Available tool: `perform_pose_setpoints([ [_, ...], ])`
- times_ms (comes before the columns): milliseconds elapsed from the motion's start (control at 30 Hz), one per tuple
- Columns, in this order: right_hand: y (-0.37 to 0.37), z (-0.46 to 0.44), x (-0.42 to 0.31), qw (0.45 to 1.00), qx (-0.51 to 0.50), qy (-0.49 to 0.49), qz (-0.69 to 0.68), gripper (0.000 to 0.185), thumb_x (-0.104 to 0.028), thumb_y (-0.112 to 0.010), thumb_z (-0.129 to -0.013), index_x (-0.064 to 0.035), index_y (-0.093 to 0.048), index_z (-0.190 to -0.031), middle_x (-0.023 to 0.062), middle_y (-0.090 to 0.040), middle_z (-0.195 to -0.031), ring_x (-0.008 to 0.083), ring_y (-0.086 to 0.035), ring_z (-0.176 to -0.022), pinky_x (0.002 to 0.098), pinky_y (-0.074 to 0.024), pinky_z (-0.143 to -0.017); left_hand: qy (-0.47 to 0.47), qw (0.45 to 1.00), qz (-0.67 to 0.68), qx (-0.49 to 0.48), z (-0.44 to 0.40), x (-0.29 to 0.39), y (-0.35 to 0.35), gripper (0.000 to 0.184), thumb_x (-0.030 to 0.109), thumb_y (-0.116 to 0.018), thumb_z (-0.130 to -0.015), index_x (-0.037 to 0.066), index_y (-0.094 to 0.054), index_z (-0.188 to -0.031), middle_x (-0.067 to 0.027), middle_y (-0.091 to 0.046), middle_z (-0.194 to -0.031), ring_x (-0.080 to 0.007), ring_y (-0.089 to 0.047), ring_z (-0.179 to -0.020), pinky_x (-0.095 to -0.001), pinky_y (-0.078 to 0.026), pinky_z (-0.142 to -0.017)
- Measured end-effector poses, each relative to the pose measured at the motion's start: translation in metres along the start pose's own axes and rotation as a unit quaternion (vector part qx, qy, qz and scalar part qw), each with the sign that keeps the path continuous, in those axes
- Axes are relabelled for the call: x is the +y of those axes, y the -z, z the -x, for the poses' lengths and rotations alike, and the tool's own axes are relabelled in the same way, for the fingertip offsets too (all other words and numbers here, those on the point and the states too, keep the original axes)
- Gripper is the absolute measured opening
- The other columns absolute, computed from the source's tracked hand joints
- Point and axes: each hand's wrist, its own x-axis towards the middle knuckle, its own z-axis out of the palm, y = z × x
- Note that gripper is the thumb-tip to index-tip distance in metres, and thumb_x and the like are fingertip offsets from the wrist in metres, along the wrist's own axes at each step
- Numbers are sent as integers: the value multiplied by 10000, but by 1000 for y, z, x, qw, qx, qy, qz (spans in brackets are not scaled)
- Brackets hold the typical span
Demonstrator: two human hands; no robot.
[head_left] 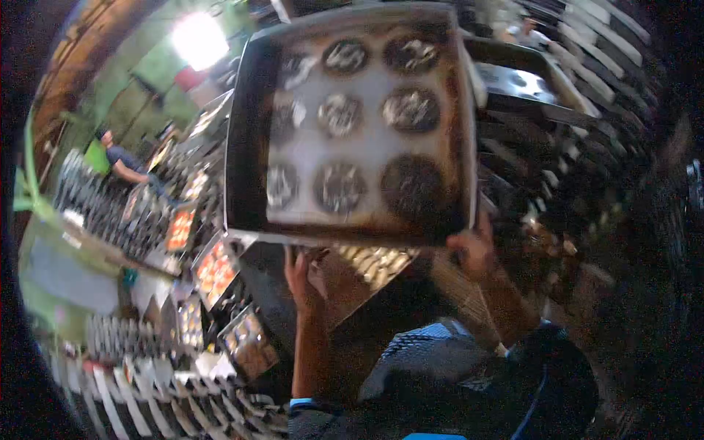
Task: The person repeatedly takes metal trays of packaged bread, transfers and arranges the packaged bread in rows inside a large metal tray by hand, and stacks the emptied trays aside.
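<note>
- Gripped lower edge of scorched baking tray with left hand and right hand.
- Step looked like raised tray handling.
- Next move likely needed steady two-handed support.

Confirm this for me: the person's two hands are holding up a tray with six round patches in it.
Not six: the head view shows nine round patches in the tray, held up by the left hand and right hand.
</note>
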Motion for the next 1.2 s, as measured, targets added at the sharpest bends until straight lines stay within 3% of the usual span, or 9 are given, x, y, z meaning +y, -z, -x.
perform_pose_setpoints([
  [67,69,-28,-2,987,80,64,-127,110,-38,-545,-758,-25,-537,-866,64,-542,-765,226,-593,-745,356,-516,-754,-80,981,23,-175,12,80,-99,789,167,-587,-827,59,-92,-1431,-175,-455,-1196,-235,-541,-962,-322,-433,-832],
  [233,180,-115,-78,956,136,135,-222,95,-111,-512,-773,-65,-505,-690,75,-564,-698,274,-623,-752,471,-570,-676,-154,977,-41,-144,-4,64,-143,856,116,-631,-762,62,-93,-1425,-162,-438,-1180,-213,-542,-901,-331,-440,-814],
  [467,299,-227,-90,952,187,103,-218,130,-180,-478,-785,-59,-488,-740,137,-581,-820,325,-608,-818,574,-536,-703,-11,988,-139,-62,11,-12,-144,755,69,-621,-758,59,-208,-1390,-96,-445,-1089,-156,-528,-868,-292,-439,-760],
  [767,289,-243,-114,960,220,40,-170,525,-230,-557,-748,-2,-419,-1200,175,-482,-1199,371,-480,-1083,574,-462,-848,53,923,-346,159,111,-6,-51,489,103,-621,-756,34,-467,-1214,-52,-530,-956,-136,-554,-789,-283,-474,-710],
  [900,268,-231,-113,934,337,123,-2,440,-399,-503,-807,-147,-511,-1167,150,-454,-1231,375,-445,-1095,586,-375,-890,111,855,-477,169,192,-30,22,497,184,-676,-713,17,-522,-1155,-157,-564,-1054,-267,-572,-933,-357,-456,-843],
  [1033,263,-264,-80,859,375,306,-167,296,-177,-594,-708,-68,-626,-981,211,-581,-992,294,-586,-910,425,-494,-800,198,800,-504,258,303,-4,61,510,229,-697,-702,39,-535,-1146,-173,-562,-1075,-298,-557,-980,-379,-441,-869],
  [1100,164,-231,-45,843,417,322,-106,246,-67,-604,-688,-47,-624,-932,202,-577,-912,294,-599,-831,427,-503,-747,148,781,-485,364,351,35,103,486,241,-691,-717,30,-534,-1126,-159,-559,-1019,-278,-555,-946,-384,-444,-841],
  [1133,133,-219,-20,841,337,395,152,241,-22,-599,-693,-25,-608,-934,193,-577,-914,291,-594,-845,420,-495,-758,102,768,-436,459,370,64,131,475,247,-684,-728,25,-529,-1118,-150,-554,-983,-264,-551,-918,-388,-442,-827],
  [1200,63,-192,4,828,249,381,327,247,23,-576,-725,19,-571,-972,183,-565,-972,304,-578,-895,424,-482,-784,-114,539,-467,692,408,132,193,347,208,-625,-769,-26,-501,-992,-89,-528,-873,-196,-512,-772,-359,-440,-675],
])
